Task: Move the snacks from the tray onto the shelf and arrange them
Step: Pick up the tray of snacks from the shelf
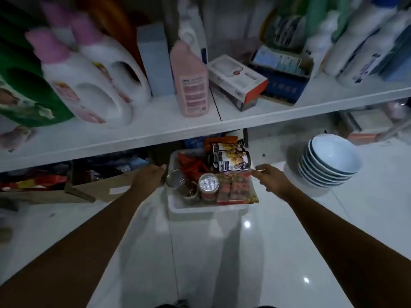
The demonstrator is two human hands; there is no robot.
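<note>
Tray [206, 210] on floor dead ahead, between both hands, long axis running away toward shelf [155, 127], far end under its lip. Snacks not yet moved: upright bag [231, 160], cans [208, 182], red packets [235, 190].

Left hand [148, 177] at left rim, right hand [270, 177] at right rim by packets; fingers straight, holding nothing; contact unclear. Equally near.

Bowls [331, 163] near on right. Shelf top crowded: pink bottle [192, 85], box [236, 82]; free strip only along front edge.

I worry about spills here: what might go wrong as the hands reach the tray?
The red snack packet overhangs the right rim of the white tray and may slide off if the tray tilts. The upright cans could topple. The stack of bowls stands on the floor beside the right hand; a wide swing might knock it.
</note>
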